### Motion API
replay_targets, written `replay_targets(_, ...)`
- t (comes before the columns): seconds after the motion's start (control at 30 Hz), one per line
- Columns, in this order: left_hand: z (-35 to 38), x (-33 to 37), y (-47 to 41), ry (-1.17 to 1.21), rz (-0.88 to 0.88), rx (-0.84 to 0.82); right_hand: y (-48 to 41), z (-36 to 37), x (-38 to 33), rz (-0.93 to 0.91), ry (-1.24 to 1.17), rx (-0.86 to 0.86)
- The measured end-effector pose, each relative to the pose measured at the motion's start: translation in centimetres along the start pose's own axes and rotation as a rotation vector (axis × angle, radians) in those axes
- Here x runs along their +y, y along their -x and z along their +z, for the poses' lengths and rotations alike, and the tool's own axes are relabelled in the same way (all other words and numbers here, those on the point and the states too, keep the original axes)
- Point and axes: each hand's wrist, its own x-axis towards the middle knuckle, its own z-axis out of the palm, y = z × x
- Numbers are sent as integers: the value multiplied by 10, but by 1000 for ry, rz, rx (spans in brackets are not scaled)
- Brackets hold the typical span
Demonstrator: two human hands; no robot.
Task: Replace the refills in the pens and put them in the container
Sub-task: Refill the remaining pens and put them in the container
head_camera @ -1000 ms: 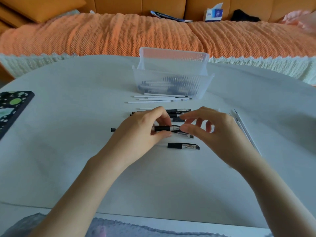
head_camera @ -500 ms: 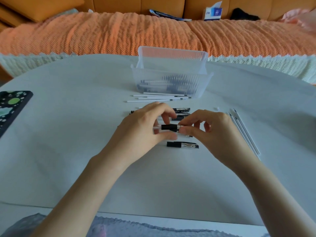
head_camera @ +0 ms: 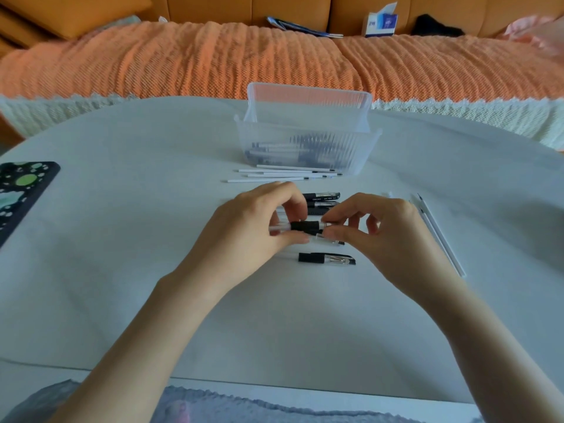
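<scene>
Gripping a pen [head_camera: 303, 227] at both ends, a person works on its black collar. The left hand [head_camera: 250, 230] curls fingers and thumb round the clear barrel, and the right hand [head_camera: 387, 236] pinches the tip end. The step appears to be twisting the front section, though whether on or off cannot be told. The next move likely calls for a steady turn with both halves kept in line.

A pen cap [head_camera: 326, 258] lies just nearer than the grip, and more pens [head_camera: 322, 196] lie just beyond it. Farther on, white refills [head_camera: 283, 175] sit before the clear container [head_camera: 308, 129], which already holds pens. Long white sticks [head_camera: 439, 236], probably more refills, lie to the right. All rests on a pale table [head_camera: 122, 270] with an orange-draped sofa [head_camera: 213, 62] behind.
</scene>
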Motion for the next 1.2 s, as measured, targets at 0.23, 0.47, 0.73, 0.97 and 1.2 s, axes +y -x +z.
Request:
replay_targets(0.23, 0, -1, 1, 63, -2, -10, 0, -1, 0, -9, 14, 38)
replay_targets(0.47, -1, -4, 1, 17, -26, 12, -1, -4, 0, -6, 55, 56)
replay_targets(0.73, -2, -10, 1, 16, 1, 52, 1, 0, 4, -24, 246, -77)
replay_targets(0.97, -1, -10, 1, 40, 4, 57, 0, 4, 5, -47, 280, -89)
replay_targets(1.2, 0, -7, 0, 107, -6, 54, -1, 3, -3, 69, -86, 37)
